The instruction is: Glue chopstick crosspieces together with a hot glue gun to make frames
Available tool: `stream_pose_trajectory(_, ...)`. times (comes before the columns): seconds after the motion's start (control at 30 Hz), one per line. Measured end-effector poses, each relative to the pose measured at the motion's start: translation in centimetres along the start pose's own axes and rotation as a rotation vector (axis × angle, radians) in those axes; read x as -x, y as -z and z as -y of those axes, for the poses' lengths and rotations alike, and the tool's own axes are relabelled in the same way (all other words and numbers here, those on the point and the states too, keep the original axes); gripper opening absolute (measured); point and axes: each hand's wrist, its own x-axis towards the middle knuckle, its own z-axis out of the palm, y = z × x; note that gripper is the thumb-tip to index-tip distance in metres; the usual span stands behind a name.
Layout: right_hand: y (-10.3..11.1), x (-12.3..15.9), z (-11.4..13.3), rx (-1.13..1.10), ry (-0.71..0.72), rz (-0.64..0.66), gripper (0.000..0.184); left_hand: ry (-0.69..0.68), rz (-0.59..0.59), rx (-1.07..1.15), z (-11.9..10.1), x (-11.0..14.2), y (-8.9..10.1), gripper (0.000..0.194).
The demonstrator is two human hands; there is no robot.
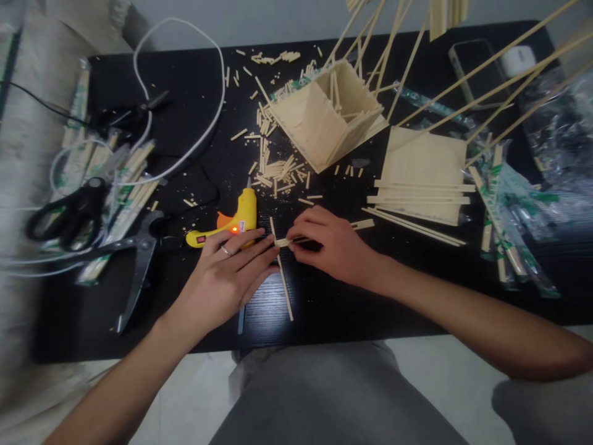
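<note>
My left hand (227,272), with a ring on one finger, has its fingertips closed on a thin wooden chopstick (285,290) lying lengthwise on the table. My right hand (331,244) pinches a wooden chopstick piece (364,224) held crosswise. Its left end meets the lengthwise stick at my left fingertips; whether the two are joined is hidden. Just beyond my left hand lies a yellow glue gun (248,210) with an orange trigger and a lit red light. Its nozzle points away from me, and a glue stick (241,320) sticks out behind.
A box built of sticks (324,117) stands at the back, beside scattered cut pieces (280,170). Right of it lies a flat stick panel (424,161) with loose sticks. Pliers (143,247), black scissors (86,207) and wrapped chopsticks (132,179) lie left; a phone (479,71) lies back right.
</note>
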Motion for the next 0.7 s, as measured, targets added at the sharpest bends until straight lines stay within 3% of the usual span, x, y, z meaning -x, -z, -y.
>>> stream_pose_trajectory(0.7, -0.03, 0.03, -0.09, -0.009, -0.02, 0.014, 0.007, 0.027, 0.039, 0.051, 0.07, 0.16, -0.09, 0.028)
